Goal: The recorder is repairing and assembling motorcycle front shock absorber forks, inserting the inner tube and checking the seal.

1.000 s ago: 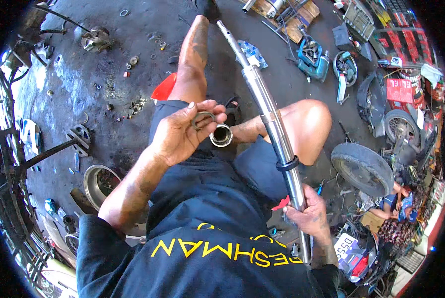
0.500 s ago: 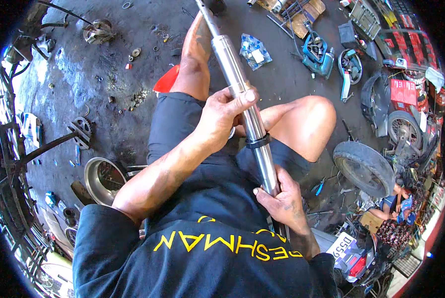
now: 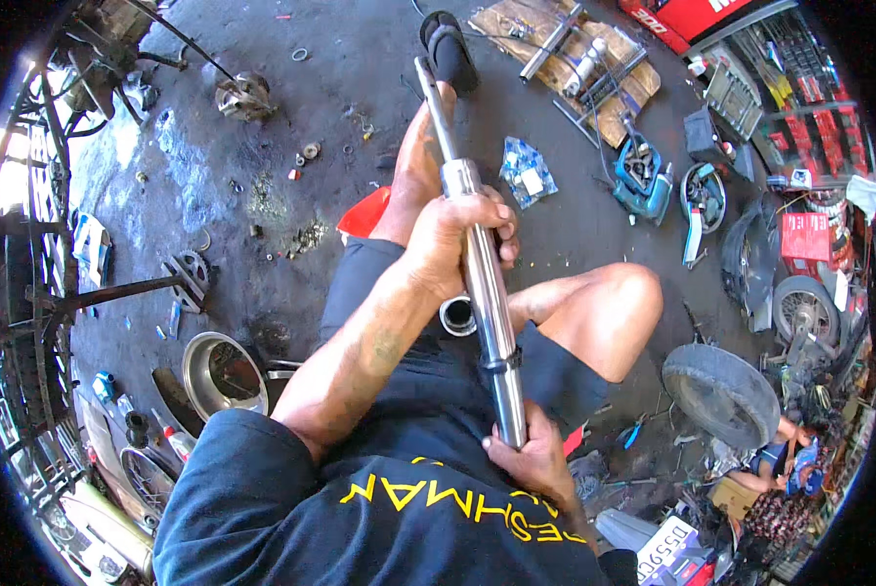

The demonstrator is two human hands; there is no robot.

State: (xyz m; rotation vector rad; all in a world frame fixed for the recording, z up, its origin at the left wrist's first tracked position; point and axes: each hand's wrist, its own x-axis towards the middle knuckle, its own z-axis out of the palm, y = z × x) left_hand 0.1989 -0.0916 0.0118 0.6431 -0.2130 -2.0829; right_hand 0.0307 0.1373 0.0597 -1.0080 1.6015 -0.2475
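A shiny metal motorcycle fork tube (image 3: 488,288) slants across my lap, its thin rod end pointing away from me and its near end close to my shirt. My left hand (image 3: 448,239) is wrapped around its upper part, just below the collar where the rod comes out. Around the lower part sits a dark ring (image 3: 501,362). My right hand (image 3: 538,464) grips the tube below that ring, thumb along its side; the near end is hidden by this hand. Beside the tube, below my left hand, shows the round open end of another metal tube (image 3: 458,330).
Blue power tool (image 3: 643,186), clear-blue plastic bag (image 3: 528,174) and wooden board (image 3: 633,93) with metal parts lie ahead on the floor. A tire (image 3: 721,396) lies at right, a silver wheel rim (image 3: 192,376) at left. Another person (image 3: 772,459) sits at far right.
My left hand has shifted along the fork tube toward its rod end and now wraps it in a fist. The tube sits lower in view, and the other tube's open end now shows more clearly.
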